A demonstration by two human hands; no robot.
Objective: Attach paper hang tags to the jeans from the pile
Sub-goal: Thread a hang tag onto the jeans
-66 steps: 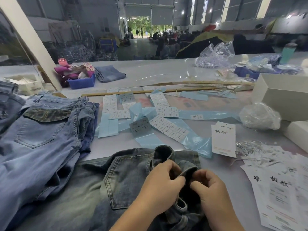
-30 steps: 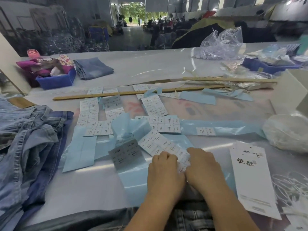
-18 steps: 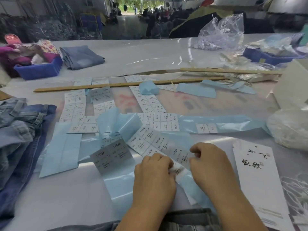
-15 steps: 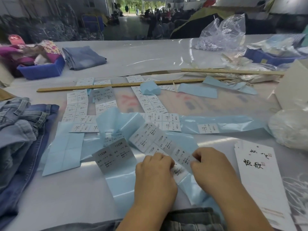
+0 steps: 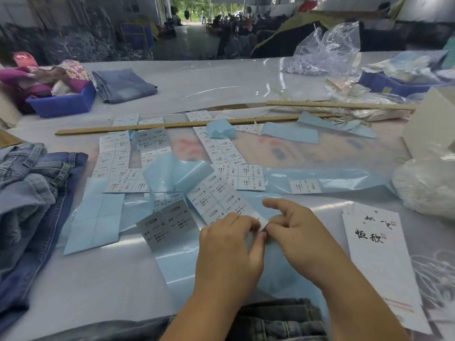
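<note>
Pinching the near end of a white sticker strip (image 5: pixel 216 203) between curled fingers: left hand (image 5: pixel 229 244) and right hand (image 5: pixel 293 237) meet at the strip's corner, right forefinger held out straight. Printed in small cells, each reading "1103#" with a size letter "M"; lying on pale blue backing paper (image 5: pixel 177 254) on the counter (image 5: pixel 221 80). Just left, a grey sticker pair (image 5: pixel 167 223) marked "1103# XL". Further sheets (image 5: pixel 113 156) behind, reading "1103#", some "XS". Stacked at right, white paper hang tags (image 5: pixel 379 262) bearing black brush characters and a small red seal. Heaped at the left edge, blue jeans (image 5: pixel 27 200); dark jeans (image 5: pixel 278 321) at the near edge below the wrists. Wooden ruler (image 5: pixel 152 126) across the middle.
</note>
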